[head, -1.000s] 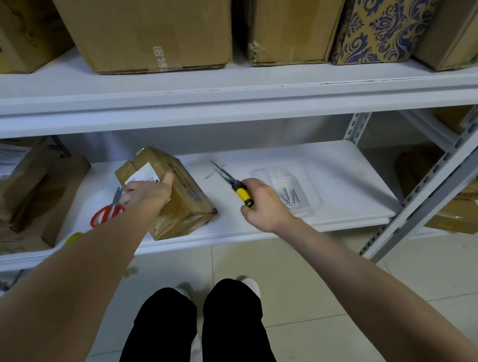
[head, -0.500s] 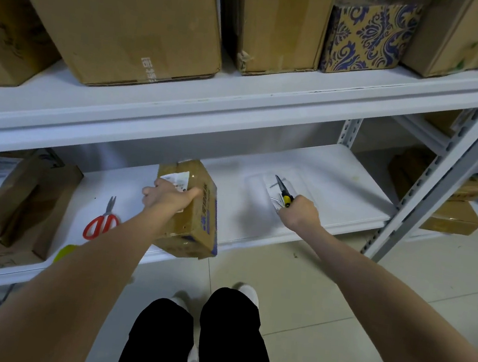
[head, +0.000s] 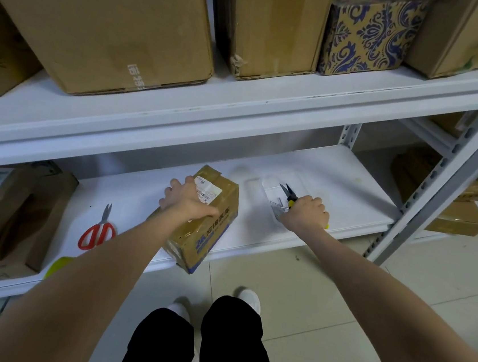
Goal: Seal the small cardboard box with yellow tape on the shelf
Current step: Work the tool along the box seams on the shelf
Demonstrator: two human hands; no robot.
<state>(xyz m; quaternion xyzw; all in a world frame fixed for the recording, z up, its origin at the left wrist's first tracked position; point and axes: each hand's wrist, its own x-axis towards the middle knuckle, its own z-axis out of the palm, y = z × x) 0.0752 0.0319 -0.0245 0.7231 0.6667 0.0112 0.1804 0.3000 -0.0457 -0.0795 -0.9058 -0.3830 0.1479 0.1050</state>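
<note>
Our L hand [head: 189,202] grips the small box [head: 212,234], at the lower shelf's [head: 335,186] front edge; R hand's [head: 307,214] fisted round the snips [head: 288,194]. Box looks taped over, so sealing's prob. nearly done.

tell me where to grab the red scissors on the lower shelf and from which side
Take the red scissors by the handle loops, from the front and above. They lie flat on the lower shelf with the loops toward the person and the shut blades pointing to the back. The left hand, holding the small box, is nearer; the right hand grips yellow-handled cutters.
</note>
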